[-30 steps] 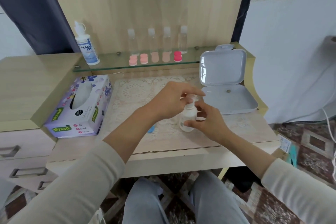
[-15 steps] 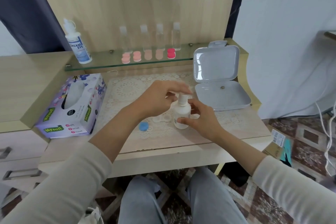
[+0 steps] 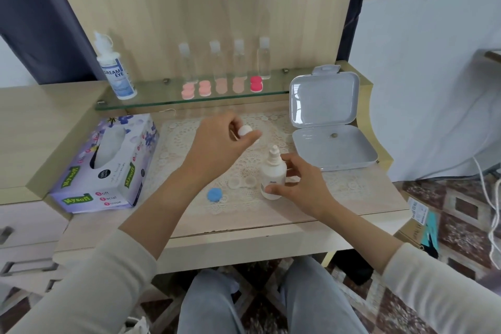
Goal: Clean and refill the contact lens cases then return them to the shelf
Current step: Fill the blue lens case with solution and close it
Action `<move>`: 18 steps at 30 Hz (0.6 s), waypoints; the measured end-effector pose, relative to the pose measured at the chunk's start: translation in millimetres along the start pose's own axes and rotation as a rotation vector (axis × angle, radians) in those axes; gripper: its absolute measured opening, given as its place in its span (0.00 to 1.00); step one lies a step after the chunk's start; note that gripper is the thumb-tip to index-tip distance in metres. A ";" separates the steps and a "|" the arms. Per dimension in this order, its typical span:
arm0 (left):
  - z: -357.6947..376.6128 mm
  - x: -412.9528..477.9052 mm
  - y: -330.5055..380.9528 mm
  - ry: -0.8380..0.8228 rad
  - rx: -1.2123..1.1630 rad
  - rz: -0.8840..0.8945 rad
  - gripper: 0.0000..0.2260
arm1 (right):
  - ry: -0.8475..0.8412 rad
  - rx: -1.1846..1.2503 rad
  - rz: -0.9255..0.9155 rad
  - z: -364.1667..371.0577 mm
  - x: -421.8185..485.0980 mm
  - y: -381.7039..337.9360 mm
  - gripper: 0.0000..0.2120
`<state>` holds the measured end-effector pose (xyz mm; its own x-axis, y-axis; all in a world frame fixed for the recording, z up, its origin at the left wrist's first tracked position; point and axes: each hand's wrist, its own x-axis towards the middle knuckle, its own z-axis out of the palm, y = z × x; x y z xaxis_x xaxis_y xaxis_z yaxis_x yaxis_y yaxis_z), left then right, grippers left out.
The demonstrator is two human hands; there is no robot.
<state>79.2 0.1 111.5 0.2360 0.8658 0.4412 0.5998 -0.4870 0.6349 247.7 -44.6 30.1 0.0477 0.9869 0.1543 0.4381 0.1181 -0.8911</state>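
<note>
An open clear case lies on the table, its blue lid just left. Touching its right end stands a small bottle, uncapped, gripped by the right hand. The left hand, raised behind, pinches the white cap. Five closed cases line the shelf.

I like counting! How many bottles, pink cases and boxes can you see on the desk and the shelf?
Bottles: 6: big labelled bottle, four clear bottles, small white bottle
Pink cases: 5
Boxes: 2: tissue box, grey box
Total: 13
</note>
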 end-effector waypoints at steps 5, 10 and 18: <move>-12.3 -24.6 -46.5 -0.033 0.009 -0.184 0.07 | -0.011 0.004 0.005 1.9 1.2 3.3 0.25; -14.9 -48.9 -96.8 -0.054 0.132 -0.323 0.08 | 0.008 0.021 0.015 4.8 -0.3 5.6 0.26; -7.6 -60.9 -110.3 0.058 0.163 -0.236 0.16 | 0.038 -0.123 -0.075 -7.6 10.5 -8.2 0.27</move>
<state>-7.1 0.3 19.4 0.0343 0.9427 0.3319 0.7490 -0.2441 0.6160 251.4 -36.0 42.4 0.0437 0.9707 0.2364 0.5479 0.1746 -0.8181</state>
